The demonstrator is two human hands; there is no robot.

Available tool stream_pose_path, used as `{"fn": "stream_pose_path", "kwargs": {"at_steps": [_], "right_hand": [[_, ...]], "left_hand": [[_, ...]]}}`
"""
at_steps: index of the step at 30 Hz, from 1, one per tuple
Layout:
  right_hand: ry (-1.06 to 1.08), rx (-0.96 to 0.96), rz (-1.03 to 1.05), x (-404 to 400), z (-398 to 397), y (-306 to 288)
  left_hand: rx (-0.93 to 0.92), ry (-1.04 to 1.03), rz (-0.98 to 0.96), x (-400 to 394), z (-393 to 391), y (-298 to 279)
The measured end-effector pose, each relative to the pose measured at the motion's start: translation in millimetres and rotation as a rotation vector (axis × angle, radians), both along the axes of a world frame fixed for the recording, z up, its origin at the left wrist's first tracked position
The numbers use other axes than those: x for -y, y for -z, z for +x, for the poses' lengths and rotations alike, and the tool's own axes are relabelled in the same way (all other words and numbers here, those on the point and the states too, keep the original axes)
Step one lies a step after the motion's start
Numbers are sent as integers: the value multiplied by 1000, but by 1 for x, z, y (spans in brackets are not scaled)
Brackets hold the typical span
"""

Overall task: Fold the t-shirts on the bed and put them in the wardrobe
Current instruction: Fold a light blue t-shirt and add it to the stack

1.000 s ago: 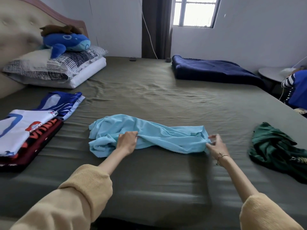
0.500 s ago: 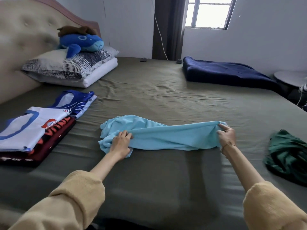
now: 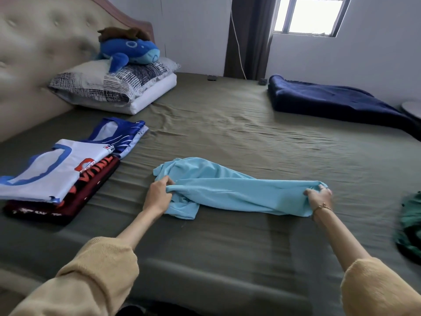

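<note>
Light-blue t-shirt [image 3: 230, 190], limp, light and prone to bunching, lies stretched across the bed [image 3: 227, 124] between the left hand [image 3: 158, 197] and right hand [image 3: 319, 198], whose fingers pinch its two ends, probably the best places to hold it taut.

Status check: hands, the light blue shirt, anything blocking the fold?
Left hand and right hand each grip an end of the blue shirt. Shirt stretched, bunched, not yet folded. Bed in front clear; folded stack left, green garment right.
</note>
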State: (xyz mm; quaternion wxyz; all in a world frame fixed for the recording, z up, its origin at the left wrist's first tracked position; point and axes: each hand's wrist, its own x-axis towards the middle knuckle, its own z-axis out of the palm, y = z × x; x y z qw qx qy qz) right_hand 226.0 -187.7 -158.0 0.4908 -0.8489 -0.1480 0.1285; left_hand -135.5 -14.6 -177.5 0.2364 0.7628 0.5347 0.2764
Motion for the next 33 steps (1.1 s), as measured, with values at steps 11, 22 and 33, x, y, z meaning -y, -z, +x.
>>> {"fn": "stream_pose_path", "kwargs": {"at_steps": [11,22,33], "right_hand": [[-54,1,-95,-16,-16,10],[-72,12,-146,-25,-23,15],[-47,90,-67,-68,-18,-34]], "left_hand": [[-118,-88,276,-11,16,-21],[-280,271,125,3,11,0],[-557,302,11,-41,48,-51]]}}
